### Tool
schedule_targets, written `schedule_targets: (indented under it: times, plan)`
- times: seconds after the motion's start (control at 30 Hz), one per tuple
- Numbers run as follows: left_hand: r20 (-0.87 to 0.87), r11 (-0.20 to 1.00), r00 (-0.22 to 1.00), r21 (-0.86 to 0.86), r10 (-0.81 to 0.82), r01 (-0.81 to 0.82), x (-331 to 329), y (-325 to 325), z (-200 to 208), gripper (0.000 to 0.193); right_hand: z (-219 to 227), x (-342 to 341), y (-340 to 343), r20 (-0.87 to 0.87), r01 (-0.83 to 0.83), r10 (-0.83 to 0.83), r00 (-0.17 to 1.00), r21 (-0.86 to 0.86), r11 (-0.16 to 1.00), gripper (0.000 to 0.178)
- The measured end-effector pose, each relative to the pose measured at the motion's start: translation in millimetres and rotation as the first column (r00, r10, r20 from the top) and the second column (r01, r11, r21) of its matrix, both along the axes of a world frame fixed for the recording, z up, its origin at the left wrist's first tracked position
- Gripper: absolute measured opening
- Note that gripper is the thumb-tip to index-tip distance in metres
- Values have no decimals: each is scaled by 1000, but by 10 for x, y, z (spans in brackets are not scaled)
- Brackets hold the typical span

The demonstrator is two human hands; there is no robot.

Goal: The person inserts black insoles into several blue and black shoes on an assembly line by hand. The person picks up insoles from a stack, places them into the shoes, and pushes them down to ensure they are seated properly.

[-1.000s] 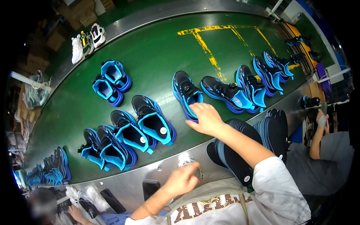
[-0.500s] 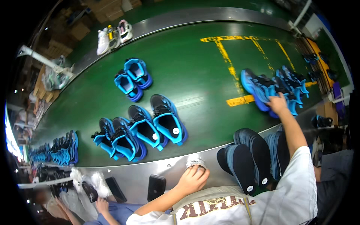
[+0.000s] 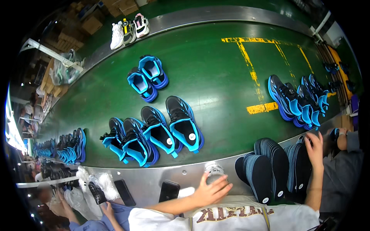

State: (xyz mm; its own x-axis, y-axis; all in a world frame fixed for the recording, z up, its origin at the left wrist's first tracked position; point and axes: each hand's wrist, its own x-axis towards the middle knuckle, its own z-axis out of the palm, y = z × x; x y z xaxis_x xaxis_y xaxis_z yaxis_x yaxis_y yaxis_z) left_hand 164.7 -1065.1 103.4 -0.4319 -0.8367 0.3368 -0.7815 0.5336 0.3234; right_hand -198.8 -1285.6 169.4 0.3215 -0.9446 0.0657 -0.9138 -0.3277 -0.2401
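My left hand (image 3: 214, 189) lies over the metal ledge, its fingers stretched out and apart beside a pale, shiny roll (image 3: 214, 169). What lies beneath the palm is hidden. At the upper end of the rightmost stack of black insoles (image 3: 297, 169) is my right hand (image 3: 315, 148), thumb and fingers spread. Two more insole stacks (image 3: 271, 165) stand just left of it. Several black-and-blue sneakers (image 3: 283, 98) are grouped beyond that hand on the green surface. Another row of these sneakers (image 3: 181, 123) stands in front of me, two with round white stickers inside.
A pair of sneakers (image 3: 148, 77) stands farther back, and more sneakers (image 3: 71, 146) line the left end. Pale shoes (image 3: 129, 32) sit on the far metal edge. Two dark phones (image 3: 169, 191) lie on the near ledge. At lower left, a co-worker's hand (image 3: 109, 211) is near a dark shoe.
My right hand has left the right-hand sneakers and drawn back to the insoles. Those sneakers now sit farther right of the yellow marking. My left fingers have come off the roll. The view has shifted.
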Motion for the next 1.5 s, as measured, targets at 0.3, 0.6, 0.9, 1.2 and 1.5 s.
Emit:
schedule_targets:
  times: [0.3, 0.6, 0.9, 1.2, 1.5]
  plan:
    - [430, 399, 527, 356, 733, -845, 2537, -2518, 136, 86, 228, -973, 1087, 80, 446, -448, 890, 47, 894, 20]
    - [11, 700, 748, 345, 664, -626, 2607, -3298, -388, 36, -94, -1766, 1549, 180, 662, -666, 724, 94, 744, 30]
    - [94, 867, 949, 389, 300, -312, 32, -2800, -60, 37, -757, -2229, 889, -272, 397, -312, 910, 356, 846, 41]
    - [316, 947, 899, 0, 305, -321, -789, -1837, -286, 61, -1271, -2358, 811, -279, 460, -387, 879, 280, 843, 33]
    - [-163, 842, 828, 161, 536, -514, -72, -2018, -432, 57, -1089, -2403, 583, -49, 388, -389, 920, 253, 886, 34]
